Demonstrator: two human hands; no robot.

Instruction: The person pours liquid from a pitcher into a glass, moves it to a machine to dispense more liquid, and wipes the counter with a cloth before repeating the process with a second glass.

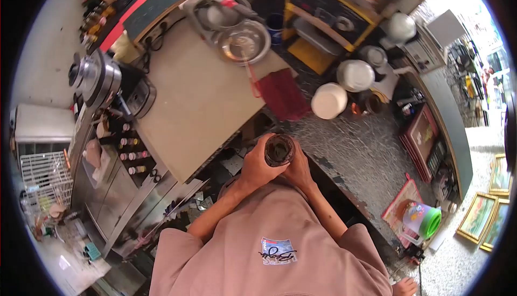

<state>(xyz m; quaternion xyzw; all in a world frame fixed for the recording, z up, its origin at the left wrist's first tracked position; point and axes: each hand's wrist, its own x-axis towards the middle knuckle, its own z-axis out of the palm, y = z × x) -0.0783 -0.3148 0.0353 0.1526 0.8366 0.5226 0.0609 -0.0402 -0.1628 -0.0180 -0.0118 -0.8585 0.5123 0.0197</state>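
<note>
Close to my chest is a dark, round, open-topped container [279, 150], seen from above, with a brown, coffee-like residue around its rim. Its exact kind does not show. My left hand [259, 162] wraps round one side, thumb near the rim. My right hand [298, 171] closes on the other side and lower part; some of its fingers are hidden. Ahead of the hands, a dark red cloth [284, 96] hangs over the corner of the beige tabletop [188, 97].
A coffee machine [102, 80] stands at left. Metal bowls [243, 42] sit at the tabletop's far edge. On the dark counter [355, 150] at right are a white round container [329, 101], a brown folder [419, 142] and a green-lidded container [423, 218]. Several small bottles [134, 156] line the left shelf.
</note>
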